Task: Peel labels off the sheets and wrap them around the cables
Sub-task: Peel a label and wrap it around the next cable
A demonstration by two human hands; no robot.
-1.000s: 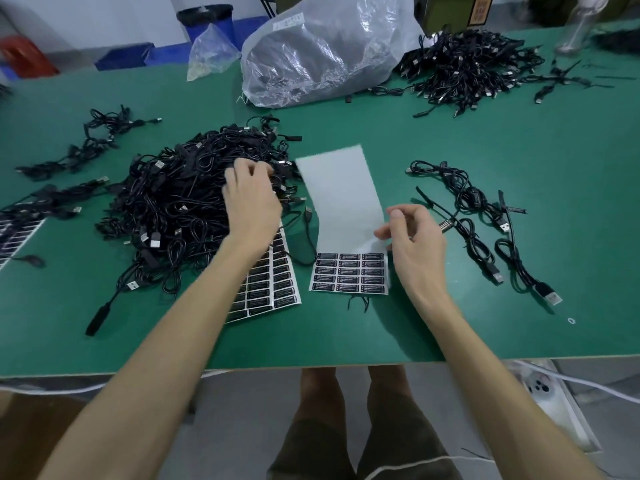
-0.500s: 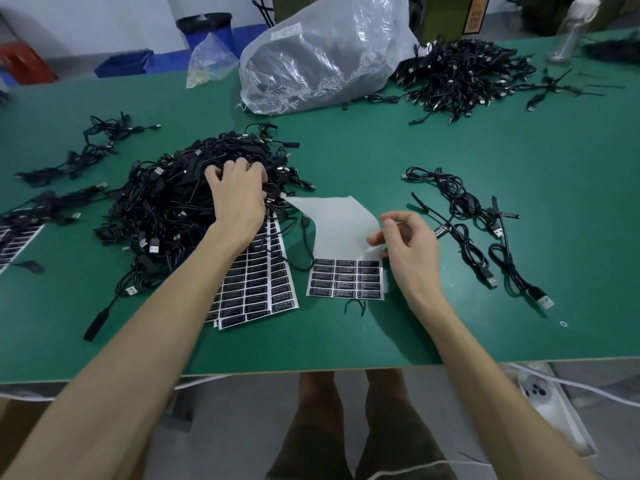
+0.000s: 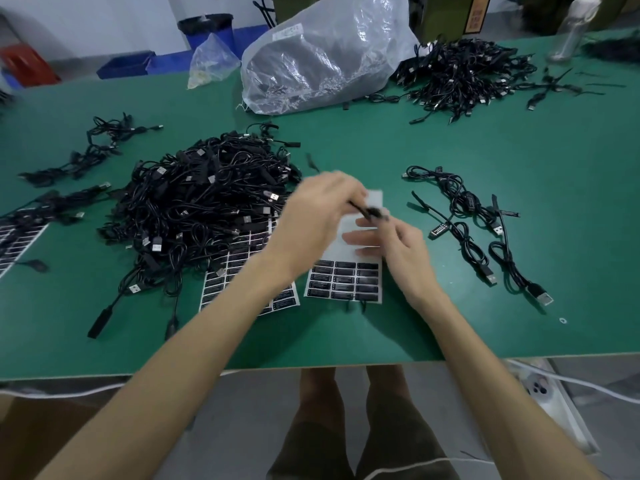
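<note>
My left hand (image 3: 318, 209) grips a thin black cable (image 3: 369, 212) and holds it above the label sheet (image 3: 346, 280), which lies on the green table (image 3: 346, 334). The sheet's upper part is bare backing; black labels fill its lower rows. My right hand (image 3: 401, 251) is just right of the cable's end, its blurred fingers stretched left over the backing. Whether it holds the cable or a label is unclear. A large heap of black cables (image 3: 207, 202) lies to the left, partly over a second label sheet (image 3: 242, 271).
Several cables (image 3: 464, 220) lie spread out to the right. A clear plastic bag (image 3: 322, 60) and another cable heap (image 3: 464, 74) sit at the back. More cables (image 3: 93, 150) and a label sheet (image 3: 17, 237) lie at the far left. The table's front edge is near me.
My left hand left the heap and swung right with a cable, stopping over the label sheet. My right hand stayed by the sheet; its fingers now reach left towards the cable.
</note>
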